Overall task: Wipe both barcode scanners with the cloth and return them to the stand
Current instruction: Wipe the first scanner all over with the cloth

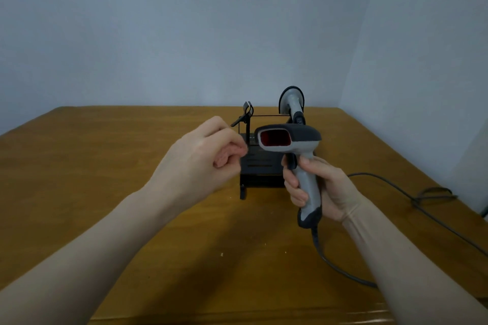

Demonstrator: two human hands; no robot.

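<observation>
My right hand grips the handle of a grey and black barcode scanner, held upright above the table with its red window facing me. My left hand hovers just left of the scanner head, fingers curled in, holding nothing that I can see. Behind both hands stands the black stand. A second grey scanner rests in the stand's right cradle. The left cradle hook holds nothing. No cloth is in view.
The wooden table ends at a pale wall behind the stand and another wall on the right. The held scanner's dark cable trails down to the table, and another cable loops along the right side.
</observation>
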